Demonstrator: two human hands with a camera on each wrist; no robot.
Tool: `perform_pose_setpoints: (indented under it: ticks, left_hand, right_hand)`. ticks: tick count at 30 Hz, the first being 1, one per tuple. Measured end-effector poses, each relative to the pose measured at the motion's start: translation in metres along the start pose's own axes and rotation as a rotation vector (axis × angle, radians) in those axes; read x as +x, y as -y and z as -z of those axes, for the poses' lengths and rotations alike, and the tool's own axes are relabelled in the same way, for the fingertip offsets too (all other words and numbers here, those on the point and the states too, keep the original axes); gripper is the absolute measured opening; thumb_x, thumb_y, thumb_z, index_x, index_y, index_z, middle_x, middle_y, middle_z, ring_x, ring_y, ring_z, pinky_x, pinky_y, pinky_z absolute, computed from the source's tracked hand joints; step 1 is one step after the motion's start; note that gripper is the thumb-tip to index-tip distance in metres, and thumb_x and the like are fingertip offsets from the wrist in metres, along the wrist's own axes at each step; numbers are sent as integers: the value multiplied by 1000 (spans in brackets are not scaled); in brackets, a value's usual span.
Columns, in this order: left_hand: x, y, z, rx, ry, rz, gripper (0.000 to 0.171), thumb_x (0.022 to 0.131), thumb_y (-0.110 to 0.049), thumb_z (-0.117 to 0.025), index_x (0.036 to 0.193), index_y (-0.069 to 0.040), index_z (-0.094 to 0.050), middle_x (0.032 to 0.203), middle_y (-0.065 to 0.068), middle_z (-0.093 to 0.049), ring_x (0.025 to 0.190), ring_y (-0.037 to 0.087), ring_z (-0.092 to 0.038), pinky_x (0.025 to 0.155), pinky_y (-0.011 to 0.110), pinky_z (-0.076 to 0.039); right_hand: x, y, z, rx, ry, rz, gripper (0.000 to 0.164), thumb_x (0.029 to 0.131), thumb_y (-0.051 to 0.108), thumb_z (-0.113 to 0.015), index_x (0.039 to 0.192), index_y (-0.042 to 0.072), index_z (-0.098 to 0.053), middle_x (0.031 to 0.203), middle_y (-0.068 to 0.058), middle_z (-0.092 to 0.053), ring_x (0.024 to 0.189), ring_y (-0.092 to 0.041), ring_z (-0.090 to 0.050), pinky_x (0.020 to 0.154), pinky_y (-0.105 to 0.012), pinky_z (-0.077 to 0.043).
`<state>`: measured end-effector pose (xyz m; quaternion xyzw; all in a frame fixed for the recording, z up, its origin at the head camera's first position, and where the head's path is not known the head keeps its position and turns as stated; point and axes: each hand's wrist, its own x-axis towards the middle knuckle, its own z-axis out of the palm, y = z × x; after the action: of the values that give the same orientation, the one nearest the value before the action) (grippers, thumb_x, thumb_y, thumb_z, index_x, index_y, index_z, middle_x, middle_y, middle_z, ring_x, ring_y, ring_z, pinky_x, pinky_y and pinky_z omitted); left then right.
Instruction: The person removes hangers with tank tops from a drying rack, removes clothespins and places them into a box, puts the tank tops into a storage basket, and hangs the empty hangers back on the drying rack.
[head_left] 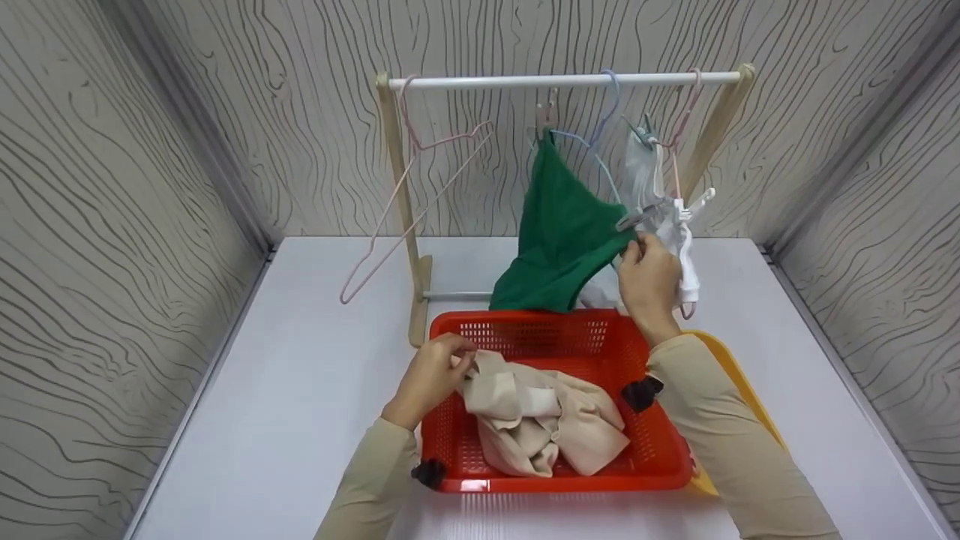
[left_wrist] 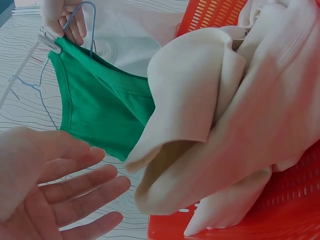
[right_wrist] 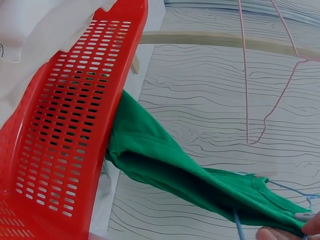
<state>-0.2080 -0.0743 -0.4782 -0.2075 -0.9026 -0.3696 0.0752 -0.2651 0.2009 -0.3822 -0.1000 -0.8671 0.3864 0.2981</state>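
A green garment point(head_left: 559, 225) with a ribbed band hangs from a blue hanger point(head_left: 606, 112) on the rack. Its left corner is held by a pale clothespin point(head_left: 547, 114); another clothespin point(head_left: 636, 218) sits at its right corner. There my right hand point(head_left: 651, 279) pinches the garment's edge with thumb and fingers. My left hand point(head_left: 439, 371) hovers over the left side of the red basket point(head_left: 555, 484), beside a crumpled beige cloth point(head_left: 592, 427). In the left wrist view, the left hand point(left_wrist: 70, 190) has its fingers spread and holds nothing.
The rack's white rod point(head_left: 495, 81) also carries a bare pink hanger point(head_left: 375, 247) on the left. White clothes point(head_left: 645, 169) with clips hang from another pink hanger at the right. A yellow basket point(head_left: 731, 367) shows partly under my right forearm. Patterned walls enclose the white table point(head_left: 315, 360).
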Motion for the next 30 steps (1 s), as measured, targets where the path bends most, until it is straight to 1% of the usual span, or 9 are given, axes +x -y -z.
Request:
perform_pose_setpoints:
  ticks: [3, 7, 12, 16, 19, 21, 23, 26, 30]
  left_hand:
    - [0, 1, -1, -9, 13, 17, 13, 91, -5, -62, 98, 2, -70, 98, 15, -71, 89, 22, -71, 76, 32, -60]
    - [0, 0, -2, -20, 18, 22, 13, 91, -4, -61, 98, 2, -70, 98, 16, -70, 89, 24, -71, 76, 33, -60]
    - [0, -1, -1, -8, -1, -3, 12, 89, -3, -62, 96, 2, -70, 96, 16, -71, 86, 23, -70, 72, 30, -60]
    - [0, -1, -1, -10, 8, 11, 13, 89, -4, -62, 98, 1, -70, 96, 15, -71, 87, 23, -70, 74, 30, -60]
    - [1, 0, -2, -21, 25, 27, 14, 90, -4, -61, 99, 2, -70, 98, 16, -71, 90, 23, -71, 75, 31, -60]
    - [2, 0, -3, -20, 26, 31, 13, 91, -5, -61, 99, 1, -70, 98, 16, -71, 89, 23, -71, 75, 30, -60]
    - [2, 1, -3, -13, 22, 20, 13, 90, -4, -62, 98, 2, -70, 98, 16, -71, 88, 22, -71, 74, 29, -60]
    - [2, 0, -4, -5, 13, 7, 12, 90, -4, -62, 97, 1, -70, 97, 15, -71, 87, 21, -71, 73, 29, -60]
    - [2, -1, -4, -7, 17, 7, 11, 90, -4, -62, 96, 1, -71, 97, 16, -71, 87, 21, -71, 74, 29, -60]
  right_hand:
    - [0, -3, -3, 30, -32, 0, 27, 96, 7, -46, 108, -9, -65, 97, -27, -71, 85, -37, -65, 73, -43, -49]
    - [-1, -7, -5, 71, -65, -5, 26, 97, 8, -47, 106, -7, -65, 97, -25, -72, 84, -34, -66, 68, -32, -44]
    - [-4, -7, -7, 102, -102, -9, 24, 96, 8, -49, 105, -6, -65, 95, -24, -72, 82, -32, -66, 65, -19, -38]
    - [-7, -5, -7, 137, -82, -27, 23, 97, 8, -48, 106, -6, -65, 97, -24, -73, 85, -33, -71, 62, -6, -37]
    - [-8, -1, -6, 203, -41, -47, 23, 98, 6, -46, 107, -7, -63, 100, -25, -72, 88, -33, -73, 64, 1, -42]
    - [-9, 2, -5, 262, -12, -58, 24, 99, 5, -45, 109, -8, -62, 102, -28, -71, 84, -26, -74, 67, 0, -47]
    - [-11, 5, -4, 346, 18, -68, 24, 99, 2, -44, 110, -10, -61, 103, -32, -69, 78, -13, -73, 70, -4, -51]
    - [-13, 9, -1, 433, 74, -81, 25, 100, 2, -42, 112, -11, -58, 107, -35, -66, 72, 7, -66, 73, -7, -53]
    - [-16, 11, 2, 472, 157, -82, 26, 101, 3, -38, 116, -10, -54, 112, -34, -65, 74, 15, -62, 79, -10, -54]
